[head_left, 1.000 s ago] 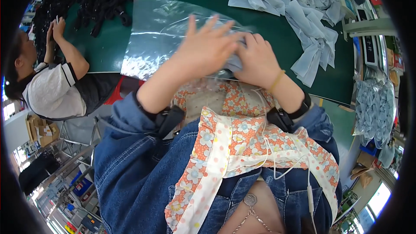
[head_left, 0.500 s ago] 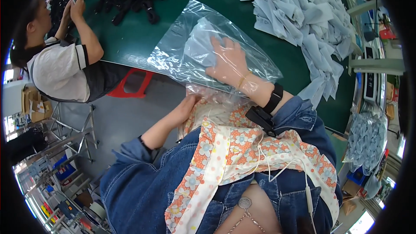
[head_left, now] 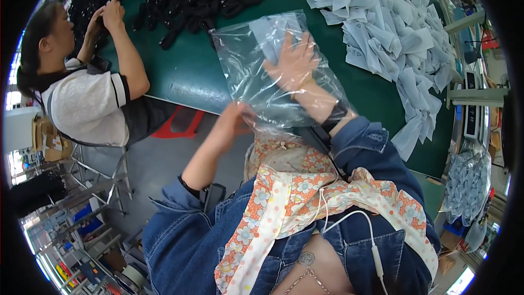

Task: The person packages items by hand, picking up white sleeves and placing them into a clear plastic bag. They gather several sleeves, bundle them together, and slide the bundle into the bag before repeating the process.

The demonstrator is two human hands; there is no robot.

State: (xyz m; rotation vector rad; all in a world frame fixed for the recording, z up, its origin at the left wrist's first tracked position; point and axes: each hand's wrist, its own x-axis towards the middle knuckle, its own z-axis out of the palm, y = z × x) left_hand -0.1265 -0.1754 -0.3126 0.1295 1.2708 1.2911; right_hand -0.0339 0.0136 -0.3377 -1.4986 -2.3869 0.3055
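The right hand (head_left: 295,63) lies inside a clear plastic bag (head_left: 240,65), seen through its film with fingers spread wide, flat against a pale grey-blue piece (head_left: 271,35) and not closed around it. The left hand (head_left: 229,123) is at the bag's mouth, just off the near edge of the green table (head_left: 191,74), fingers bent; whether they pinch the film cannot be told. The bag is thin, shiny and creased, with bright streaks of glare. It rests over the table's near edge, closed end pointing toward the far side and mouth toward the person, its long axis running away and slightly leftward. Black loops (head_left: 191,0) are heaped at the table's far left, and pale grey-blue pouches (head_left: 393,38) pile along its right. Left of the table is a co-worker (head_left: 87,98); a red stool (head_left: 177,125) stands by its near edge.
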